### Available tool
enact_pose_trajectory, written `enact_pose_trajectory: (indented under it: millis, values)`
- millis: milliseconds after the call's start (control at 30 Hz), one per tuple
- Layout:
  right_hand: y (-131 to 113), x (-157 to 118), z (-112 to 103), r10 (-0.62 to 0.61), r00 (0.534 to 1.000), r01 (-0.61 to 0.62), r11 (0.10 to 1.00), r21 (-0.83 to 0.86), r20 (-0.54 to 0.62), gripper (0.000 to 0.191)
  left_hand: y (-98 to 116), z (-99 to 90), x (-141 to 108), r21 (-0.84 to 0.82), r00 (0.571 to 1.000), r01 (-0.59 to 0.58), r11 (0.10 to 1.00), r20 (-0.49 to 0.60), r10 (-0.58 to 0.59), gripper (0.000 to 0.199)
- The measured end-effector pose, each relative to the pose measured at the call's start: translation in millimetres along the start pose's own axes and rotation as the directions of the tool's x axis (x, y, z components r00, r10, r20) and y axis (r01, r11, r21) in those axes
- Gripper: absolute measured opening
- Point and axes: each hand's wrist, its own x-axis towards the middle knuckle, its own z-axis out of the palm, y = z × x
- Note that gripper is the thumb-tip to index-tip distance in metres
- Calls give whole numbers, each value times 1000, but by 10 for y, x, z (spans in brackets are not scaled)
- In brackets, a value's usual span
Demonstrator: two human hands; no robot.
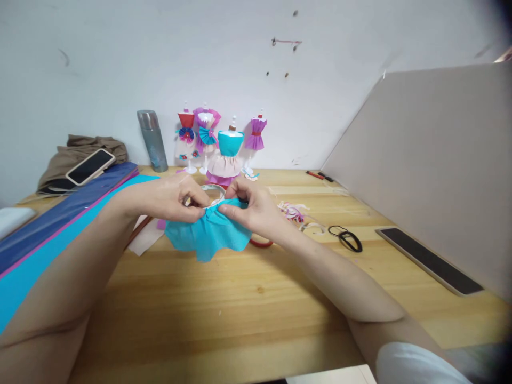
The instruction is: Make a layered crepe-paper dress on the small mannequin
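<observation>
Between my two hands hangs a piece of turquoise crepe paper (204, 237), gathered into pleats along its top edge and flaring out below like a small skirt. My left hand (174, 197) pinches the gathered edge from the left, fingers closed. On the right, my right hand (250, 207) grips the same edge between thumb and fingers. Just behind the fingers shows a white ring, perhaps a tape roll (216, 193), partly hidden by the hands. Beyond it stands a mini dress form (231, 143) with a turquoise top and pale skirt.
More dressed mini forms (256, 133) stand by the wall, near a grey bottle (152, 141). Folded coloured paper sheets (64, 221) and a phone (91, 166) lie at left. Paper scraps (294, 212), black hair ties (347, 238) and a dark flat bar (430, 260) lie at right.
</observation>
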Motion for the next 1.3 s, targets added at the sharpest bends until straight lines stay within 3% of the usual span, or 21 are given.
enact_pose_trajectory:
  millis: [233, 433, 533, 767, 1000, 1300]
  values:
    - [-51, 7, -119, 22, 997, -24, 999, 29, 74, 13, 26, -59, -49, -11, 999, -21, 1000, -28, 21, 31]
    - [1, 50, -207, 79, 954, -81, 997, -5, 290, 32, 43, -6, -32, 23, 999, -44, 999, -1, 44, 29]
    - [5, 54, -237, 106, 937, -132, 990, 58, 332, 33, 74, 9, -20, 15, 999, -30, 999, 26, 30, 30]
    - [-55, 43, -262, 96, 945, -135, 985, 107, 312, 27, 109, 19, -9, 39, 999, -30, 999, 15, 30, 29]
    - [-131, -7, -239, 65, 967, -66, 998, -2, 248, 9, 111, 31, -4, 64, 999, -33, 997, 9, 32, 33]
    - [-210, -77, -237, 7, 978, 27, 986, -163, 206, 7, 101, 29, -5, 59, 999, -44, 997, 8, 44, 33]
